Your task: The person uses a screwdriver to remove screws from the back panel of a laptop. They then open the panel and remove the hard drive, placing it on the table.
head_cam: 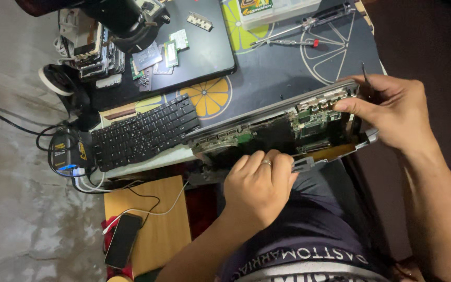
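Note:
An opened laptop base [267, 133] with its green circuit board exposed lies tilted against the table edge and my lap. My left hand [259, 183], a ring on one finger, grips the near edge of the laptop base. My right hand [392, 107] pinches the far right corner of the base near the board, with a thin dark tool [365, 73] held between its fingers.
A detached black keyboard [142, 133] lies left of the base. A closed black laptop [184, 52] carries small circuit parts. Screwdrivers [298, 36] and a clear box [277, 10] rest on the citrus-patterned mat. A phone [123, 239] on a cable sits on a wooden stool.

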